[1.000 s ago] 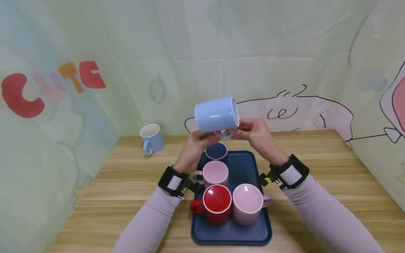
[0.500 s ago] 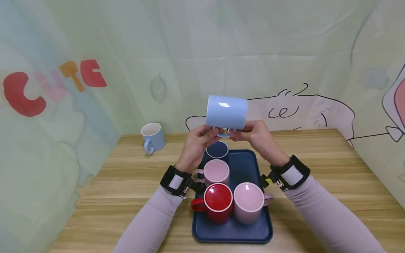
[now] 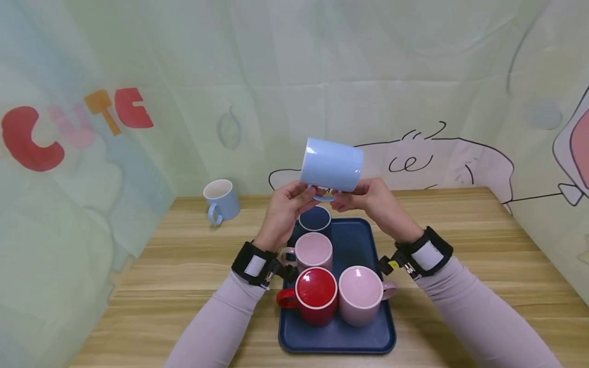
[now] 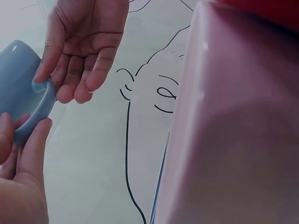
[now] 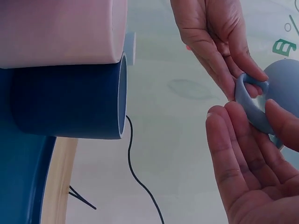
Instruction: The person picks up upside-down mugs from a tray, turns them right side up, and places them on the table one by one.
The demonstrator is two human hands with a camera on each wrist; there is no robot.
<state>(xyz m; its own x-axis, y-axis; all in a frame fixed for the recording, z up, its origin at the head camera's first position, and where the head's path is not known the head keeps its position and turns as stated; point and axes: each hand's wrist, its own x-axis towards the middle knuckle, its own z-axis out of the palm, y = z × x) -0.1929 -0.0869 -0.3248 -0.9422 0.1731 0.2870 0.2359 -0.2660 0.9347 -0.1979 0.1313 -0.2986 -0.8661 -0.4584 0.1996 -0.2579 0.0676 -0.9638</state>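
Left grip (image 3: 284,208) and right grip (image 3: 374,198) pinch the handle (image 3: 324,199) of a sideways light-blue mug (image 3: 332,163); below them, a dark-blue tray (image 3: 338,339).

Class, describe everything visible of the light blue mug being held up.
The light blue mug is a plain, glossy cylinder, apparently ceramic, with one curved handle of the same colour. It is held on its side, higher than the tray, sloping slightly down rightward in the head view, handle underneath. The left grip and right grip both pinch that handle. Its inside is hidden.
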